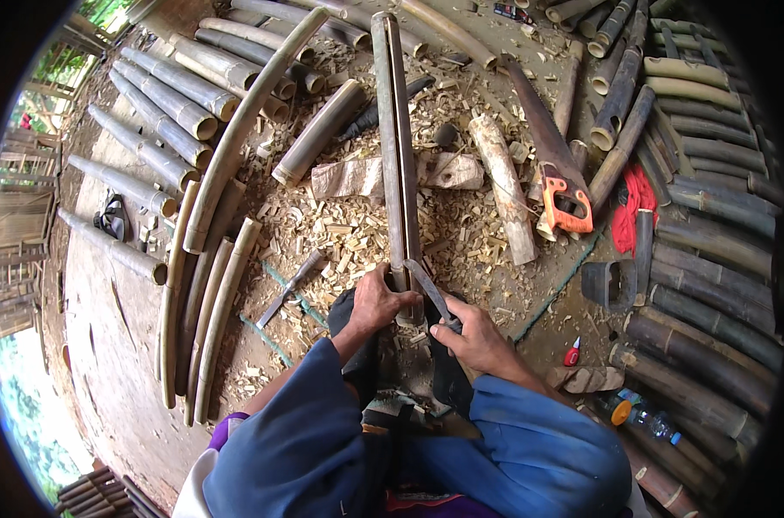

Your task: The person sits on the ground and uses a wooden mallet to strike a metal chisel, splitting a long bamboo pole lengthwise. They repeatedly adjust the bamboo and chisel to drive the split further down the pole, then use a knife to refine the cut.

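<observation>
A long bamboo pole (387,129), split along its length, points away from me with its near end between my legs. My left hand (376,302) is closed round the pole near that end, thumb across it. In my right hand (471,335) is the handle of a knife (426,285). Its dark blade slants up and left, with the tip at the right side of the pole beside the split. I cannot tell how deep the edge sits. Beneath the pole's middle lies a short log (349,179), partly hidden by it.
Wood chips (349,233) cover the ground. A chisel (290,289) lies left; a handsaw (568,203) with an orange handle rests right, beside a peeled log (504,190). Bamboo lengths (210,319) flank both sides. A black container (607,285) and plastic bottle (651,421) are right.
</observation>
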Available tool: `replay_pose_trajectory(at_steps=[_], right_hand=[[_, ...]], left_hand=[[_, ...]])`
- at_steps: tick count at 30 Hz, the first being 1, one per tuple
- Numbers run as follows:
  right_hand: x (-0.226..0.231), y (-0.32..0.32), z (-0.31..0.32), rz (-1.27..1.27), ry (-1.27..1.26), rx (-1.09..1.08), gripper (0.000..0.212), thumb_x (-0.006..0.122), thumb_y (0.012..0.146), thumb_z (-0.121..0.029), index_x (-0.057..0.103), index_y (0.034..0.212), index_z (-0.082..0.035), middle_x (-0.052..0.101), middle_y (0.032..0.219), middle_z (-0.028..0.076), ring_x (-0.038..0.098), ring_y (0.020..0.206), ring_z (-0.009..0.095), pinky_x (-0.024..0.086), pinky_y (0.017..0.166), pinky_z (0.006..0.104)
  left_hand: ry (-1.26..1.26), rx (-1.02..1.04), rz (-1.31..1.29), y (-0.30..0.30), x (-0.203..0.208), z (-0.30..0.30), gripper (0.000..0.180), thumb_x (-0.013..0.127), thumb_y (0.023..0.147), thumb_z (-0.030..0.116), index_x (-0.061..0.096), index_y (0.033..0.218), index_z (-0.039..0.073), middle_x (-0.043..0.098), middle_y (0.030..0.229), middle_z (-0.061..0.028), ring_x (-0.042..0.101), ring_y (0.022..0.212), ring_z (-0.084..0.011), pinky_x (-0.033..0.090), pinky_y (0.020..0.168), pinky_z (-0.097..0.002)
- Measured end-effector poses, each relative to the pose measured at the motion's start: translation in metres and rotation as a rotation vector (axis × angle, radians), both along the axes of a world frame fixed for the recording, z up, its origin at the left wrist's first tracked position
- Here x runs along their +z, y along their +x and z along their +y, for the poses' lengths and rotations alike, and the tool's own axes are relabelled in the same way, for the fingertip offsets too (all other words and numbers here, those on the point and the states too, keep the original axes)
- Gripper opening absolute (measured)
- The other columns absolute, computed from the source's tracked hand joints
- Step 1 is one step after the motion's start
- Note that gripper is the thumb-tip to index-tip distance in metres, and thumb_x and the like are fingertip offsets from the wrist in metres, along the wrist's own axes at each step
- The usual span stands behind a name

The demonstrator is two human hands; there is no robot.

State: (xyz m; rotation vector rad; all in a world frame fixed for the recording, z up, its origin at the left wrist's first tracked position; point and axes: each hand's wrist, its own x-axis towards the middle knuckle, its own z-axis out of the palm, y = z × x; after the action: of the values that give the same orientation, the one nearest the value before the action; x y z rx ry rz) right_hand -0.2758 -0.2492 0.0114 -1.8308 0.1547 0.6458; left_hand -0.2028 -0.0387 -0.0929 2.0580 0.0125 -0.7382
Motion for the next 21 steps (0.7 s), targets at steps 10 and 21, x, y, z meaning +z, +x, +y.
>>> replay_pose_trajectory(at_steps=[10, 21], right_hand=[[-0.014, -0.006, -0.006, 0.063, -0.031, -0.012, 0.065, 0.072, 0.091, -0.015, 0.054, 0.154, -0.01, 0.069, 0.087, 0.018, 0.069, 0.08, 0.026, 0.056, 0.081, 0.04], [-0.07, -0.03, 0.013, -0.216, -0.017, -0.18, 0.061, 0.075, 0.09, -0.019, 0.06, 0.146, 0.002, 0.071, 0.094, 0.013, 0.067, 0.087, 0.019, 0.055, 0.084, 0.0362]], left_hand=[[-0.076, -0.019, -0.026, -0.002, 0.003, 0.001, 0.047, 0.091, 0.076, 0.027, 0.074, 0.111, 0.001, 0.078, 0.095, -0.0186, 0.076, 0.091, -0.0335, 0.057, 0.087, -0.0446], [-0.064, -0.034, -0.084, -0.005, 0.007, 0.0, 0.046, 0.089, 0.078, 0.027, 0.073, 0.113, 0.001, 0.078, 0.091, -0.02, 0.076, 0.085, -0.0351, 0.057, 0.084, -0.0457]])
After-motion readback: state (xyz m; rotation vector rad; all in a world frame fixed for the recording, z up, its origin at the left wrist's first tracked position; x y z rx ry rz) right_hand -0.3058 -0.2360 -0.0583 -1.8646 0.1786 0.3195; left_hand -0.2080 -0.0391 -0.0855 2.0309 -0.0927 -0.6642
